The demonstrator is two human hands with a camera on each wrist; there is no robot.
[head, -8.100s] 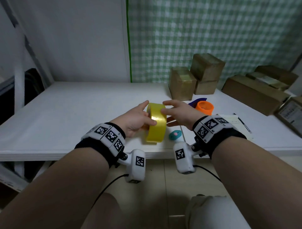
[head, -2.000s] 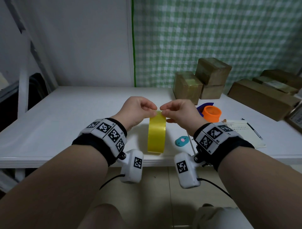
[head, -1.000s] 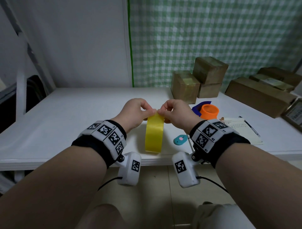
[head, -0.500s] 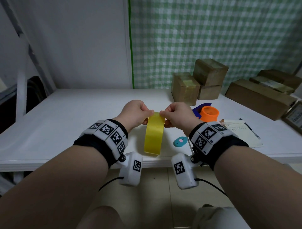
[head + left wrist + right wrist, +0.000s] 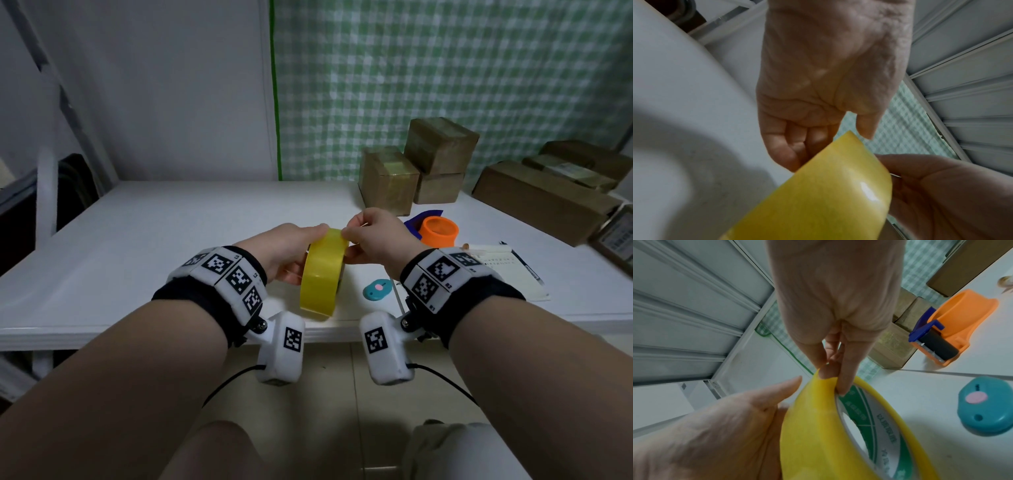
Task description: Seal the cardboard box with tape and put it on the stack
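Observation:
I hold a yellow tape roll (image 5: 320, 274) upright over the front edge of the white table (image 5: 171, 240). My left hand (image 5: 289, 251) grips its left side, with the thumb on the top of the rim and the fingers curled behind it (image 5: 795, 146). My right hand (image 5: 371, 236) pinches the top of the roll (image 5: 813, 426) between thumb and fingers (image 5: 828, 371). Whether a loose tape end is lifted I cannot tell. Three small taped cardboard boxes stand at the back right: one (image 5: 388, 178) in front, another (image 5: 442, 144) stacked on a third (image 5: 438, 187).
An orange tape dispenser (image 5: 439, 231) with a blue blade guard lies behind my right hand. A small teal cutter (image 5: 376, 289) and a notebook (image 5: 510, 274) lie to the right. Long cardboard boxes (image 5: 537, 202) line the right side. A green checked curtain (image 5: 445, 68) hangs behind.
My left hand has slid from pinching the top of the roll down round its left side. The roll now tilts a little, and my right hand still pinches its top.

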